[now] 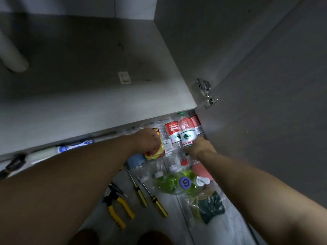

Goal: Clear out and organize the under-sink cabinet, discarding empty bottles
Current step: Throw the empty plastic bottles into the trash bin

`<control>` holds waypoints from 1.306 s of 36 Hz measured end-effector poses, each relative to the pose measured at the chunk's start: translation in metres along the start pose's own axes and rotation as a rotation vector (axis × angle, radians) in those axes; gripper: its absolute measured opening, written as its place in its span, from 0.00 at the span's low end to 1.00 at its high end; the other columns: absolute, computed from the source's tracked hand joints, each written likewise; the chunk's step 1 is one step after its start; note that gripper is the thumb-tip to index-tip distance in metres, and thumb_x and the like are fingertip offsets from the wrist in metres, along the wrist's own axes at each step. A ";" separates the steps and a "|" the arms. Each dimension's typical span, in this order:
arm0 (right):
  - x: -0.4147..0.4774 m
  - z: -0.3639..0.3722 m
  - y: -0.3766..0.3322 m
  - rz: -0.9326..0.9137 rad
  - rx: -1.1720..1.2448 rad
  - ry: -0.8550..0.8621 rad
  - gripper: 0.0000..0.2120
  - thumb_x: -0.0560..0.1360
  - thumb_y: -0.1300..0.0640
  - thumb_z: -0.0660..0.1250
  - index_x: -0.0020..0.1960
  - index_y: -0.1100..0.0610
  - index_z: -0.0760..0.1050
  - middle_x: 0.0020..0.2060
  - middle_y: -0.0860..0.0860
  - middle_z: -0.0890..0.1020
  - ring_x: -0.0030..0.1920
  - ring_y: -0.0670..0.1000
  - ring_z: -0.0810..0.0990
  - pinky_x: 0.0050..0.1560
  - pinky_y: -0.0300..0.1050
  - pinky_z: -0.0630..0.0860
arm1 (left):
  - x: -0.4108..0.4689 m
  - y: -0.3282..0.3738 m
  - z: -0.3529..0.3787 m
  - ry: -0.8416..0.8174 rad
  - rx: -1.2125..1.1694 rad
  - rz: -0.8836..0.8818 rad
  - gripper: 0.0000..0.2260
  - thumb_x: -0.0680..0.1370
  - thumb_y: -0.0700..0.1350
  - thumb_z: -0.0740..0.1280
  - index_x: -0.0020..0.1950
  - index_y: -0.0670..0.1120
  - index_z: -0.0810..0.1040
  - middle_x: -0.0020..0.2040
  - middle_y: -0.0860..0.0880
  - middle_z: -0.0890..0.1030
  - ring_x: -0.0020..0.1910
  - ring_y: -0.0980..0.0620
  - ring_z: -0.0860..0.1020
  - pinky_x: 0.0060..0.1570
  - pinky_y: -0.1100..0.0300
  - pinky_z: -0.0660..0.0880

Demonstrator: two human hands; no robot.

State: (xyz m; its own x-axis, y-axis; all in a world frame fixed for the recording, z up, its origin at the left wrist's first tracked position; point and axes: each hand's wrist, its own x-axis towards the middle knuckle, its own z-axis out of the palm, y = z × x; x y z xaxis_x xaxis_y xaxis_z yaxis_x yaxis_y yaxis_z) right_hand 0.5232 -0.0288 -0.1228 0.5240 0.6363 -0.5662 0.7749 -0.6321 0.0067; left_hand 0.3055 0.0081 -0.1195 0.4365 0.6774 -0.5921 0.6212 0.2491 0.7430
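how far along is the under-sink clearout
Mostly cleared: the cabinet floor looks nearly bare, with bottles, screwdrivers and pliers out in front. In hand: the right hand grips a water bottle, the left hand holds a yellow packet. Left: sorting the bottles, binning empties, restocking.

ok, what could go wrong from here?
1. The right hand grips a red-and-green-label bottle packed against other bottles; pulling it may send those rolling.
2. Screwdrivers and pliers lie loose next to the pile, easy to kneel on or kick.
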 end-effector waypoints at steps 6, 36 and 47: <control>-0.020 -0.015 -0.003 -0.031 0.227 -0.107 0.22 0.66 0.43 0.75 0.53 0.56 0.80 0.52 0.54 0.83 0.51 0.56 0.82 0.58 0.52 0.81 | -0.006 0.009 -0.003 -0.060 -0.037 -0.020 0.15 0.81 0.47 0.69 0.56 0.34 0.82 0.50 0.35 0.84 0.40 0.47 0.79 0.32 0.64 0.77; -0.071 -0.047 -0.049 -0.503 0.587 -0.599 0.15 0.77 0.41 0.68 0.57 0.50 0.79 0.52 0.50 0.86 0.54 0.52 0.85 0.51 0.47 0.81 | -0.047 0.018 -0.055 0.037 -0.637 -0.017 0.17 0.77 0.51 0.72 0.63 0.50 0.75 0.56 0.41 0.85 0.53 0.44 0.85 0.55 0.45 0.82; -0.030 0.012 -0.064 -0.782 -0.267 -0.096 0.40 0.68 0.49 0.80 0.75 0.46 0.64 0.68 0.57 0.66 0.63 0.59 0.76 0.67 0.54 0.75 | -0.044 -0.028 -0.072 0.306 -0.702 -0.094 0.25 0.72 0.53 0.78 0.64 0.45 0.76 0.53 0.41 0.85 0.49 0.41 0.86 0.53 0.38 0.82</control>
State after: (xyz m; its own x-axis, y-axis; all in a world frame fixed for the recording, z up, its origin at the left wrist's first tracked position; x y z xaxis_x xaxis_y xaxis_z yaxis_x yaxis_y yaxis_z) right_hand 0.4534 -0.0128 -0.1161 -0.2230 0.8004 -0.5565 0.9672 0.1104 -0.2289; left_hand 0.2221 0.0207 -0.0916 0.1394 0.7677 -0.6254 0.0440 0.6262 0.7785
